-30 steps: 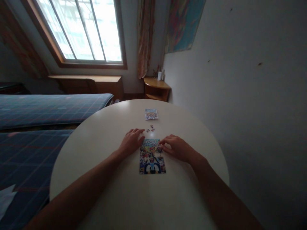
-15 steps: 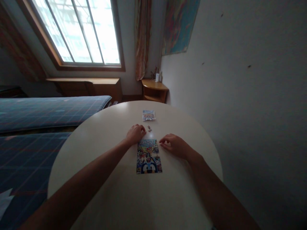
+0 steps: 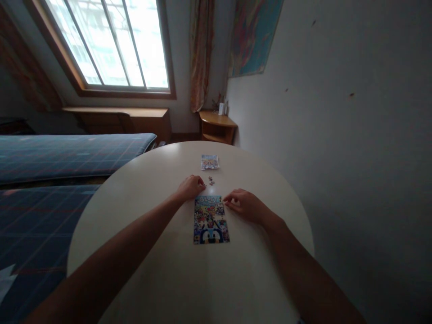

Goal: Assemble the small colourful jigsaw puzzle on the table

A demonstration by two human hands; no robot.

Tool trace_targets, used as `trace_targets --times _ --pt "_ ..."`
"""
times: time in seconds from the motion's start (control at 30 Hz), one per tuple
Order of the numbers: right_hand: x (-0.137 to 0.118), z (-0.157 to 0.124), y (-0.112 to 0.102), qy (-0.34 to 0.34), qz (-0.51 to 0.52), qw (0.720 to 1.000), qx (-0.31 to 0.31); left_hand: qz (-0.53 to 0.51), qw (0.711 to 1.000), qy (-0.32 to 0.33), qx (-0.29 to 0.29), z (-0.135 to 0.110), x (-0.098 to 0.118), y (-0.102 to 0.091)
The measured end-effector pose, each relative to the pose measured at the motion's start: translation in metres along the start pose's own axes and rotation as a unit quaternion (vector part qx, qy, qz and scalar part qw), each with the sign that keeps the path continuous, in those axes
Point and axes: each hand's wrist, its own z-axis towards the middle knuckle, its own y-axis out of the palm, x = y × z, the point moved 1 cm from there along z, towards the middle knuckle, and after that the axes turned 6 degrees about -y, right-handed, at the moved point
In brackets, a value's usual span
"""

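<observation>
A colourful jigsaw puzzle (image 3: 211, 219) lies flat in the middle of a round white table (image 3: 158, 189). My left hand (image 3: 191, 186) rests just beyond the puzzle's far left corner, fingers curled in a pinch beside a few loose puzzle pieces (image 3: 211, 181); what it holds is too small to make out. At the puzzle's far right edge lies my right hand (image 3: 245, 204), fingers bent and fingertips touching the table by the puzzle. A small printed picture card (image 3: 209, 162) sits farther back on the table.
Two beds with blue plaid covers (image 3: 60, 153) stand left of the table. A white wall runs close along the right. A wooden corner shelf (image 3: 216, 123) and a bench under the window (image 3: 118, 45) are behind the table.
My left hand has moved from the puzzle's left edge up toward the loose pieces and its fingers have curled into a pinch. My right hand has barely shifted.
</observation>
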Motion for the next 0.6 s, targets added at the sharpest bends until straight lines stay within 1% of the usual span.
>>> trace_targets --times 0.27,0.37,0.47,0.6 --pt "-0.001 0.001 0.003 -0.015 0.011 1.0 0.012 -0.084 0.996 0.004 0.018 -0.006 -0.002 0.007" --pt "-0.004 0.002 0.004 -0.009 0.022 1.0 0.02 -0.123 0.992 0.003 0.019 -0.01 0.003 0.004" --pt "-0.01 0.004 0.003 0.005 0.038 0.998 0.04 -0.17 0.985 0.011 -0.009 -0.024 0.012 -0.005" --pt "-0.022 0.006 0.003 0.002 0.065 0.995 0.075 -0.224 0.972 0.025 -0.065 -0.052 0.026 -0.015"
